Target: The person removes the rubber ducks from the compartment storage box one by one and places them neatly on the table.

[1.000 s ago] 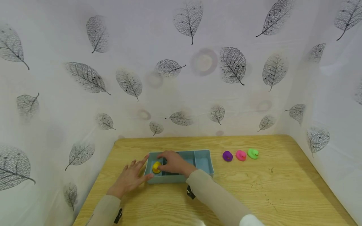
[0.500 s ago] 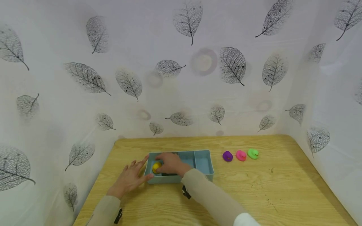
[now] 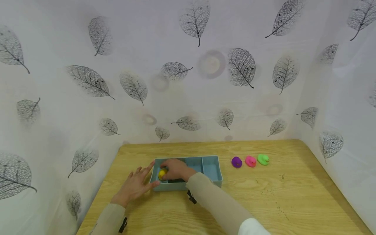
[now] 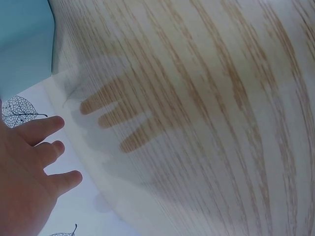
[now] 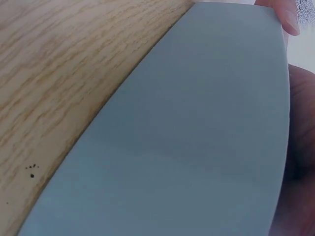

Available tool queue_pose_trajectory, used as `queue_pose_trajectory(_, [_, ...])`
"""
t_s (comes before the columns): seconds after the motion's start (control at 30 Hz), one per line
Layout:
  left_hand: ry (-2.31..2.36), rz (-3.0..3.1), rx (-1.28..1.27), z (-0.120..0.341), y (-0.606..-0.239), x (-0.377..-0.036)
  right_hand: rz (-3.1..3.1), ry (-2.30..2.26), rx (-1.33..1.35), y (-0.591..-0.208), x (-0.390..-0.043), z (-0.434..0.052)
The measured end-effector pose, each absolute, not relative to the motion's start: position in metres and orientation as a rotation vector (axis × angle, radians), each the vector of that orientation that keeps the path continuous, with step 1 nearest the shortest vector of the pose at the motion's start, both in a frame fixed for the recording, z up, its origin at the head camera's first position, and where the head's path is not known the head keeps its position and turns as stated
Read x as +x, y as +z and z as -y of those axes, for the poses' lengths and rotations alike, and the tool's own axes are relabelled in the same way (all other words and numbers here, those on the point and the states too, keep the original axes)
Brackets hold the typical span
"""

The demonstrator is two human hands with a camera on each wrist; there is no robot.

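Observation:
A yellow rubber duck (image 3: 162,174) sits in the leftmost compartment of a blue-grey divided tray (image 3: 173,186). My right hand (image 3: 175,169) reaches in from the right, thumb and curled fingers around the duck and partly covering it. Spread at the tray's left end, my left hand (image 3: 136,186) has its index finger by the far corner and its thumb on the near corner. In the left wrist view, the other fingers (image 4: 44,130) extend beside the tray. The right wrist view is mostly filled by the tray's front wall (image 5: 197,128), with my right hand dark behind it.
Purple (image 3: 236,162), pink (image 3: 251,161) and green (image 3: 263,159) rubber ducks stand in a row to the right of the tray. A wood-grain table (image 3: 264,202) carries everything, and a white leaf-print curtain (image 3: 188,98) encloses its back and sides.
My right hand has shifted slightly left and closed in around the yellow duck, its forearm following. The left hand and the tray stay in place.

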State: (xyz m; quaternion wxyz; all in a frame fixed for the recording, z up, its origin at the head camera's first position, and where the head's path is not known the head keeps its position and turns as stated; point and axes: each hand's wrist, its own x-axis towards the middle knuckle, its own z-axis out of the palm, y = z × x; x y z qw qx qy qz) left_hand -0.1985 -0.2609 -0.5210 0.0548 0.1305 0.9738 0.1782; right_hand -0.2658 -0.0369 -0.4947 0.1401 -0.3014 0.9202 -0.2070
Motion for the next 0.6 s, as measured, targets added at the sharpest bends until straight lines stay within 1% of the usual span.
queue_pose_trajectory(0.6, [0.543,-2.956,0.386,0.26,-0.522,-0.198,-2.703,-0.458,-0.824,-0.495,-0.267,0.048])
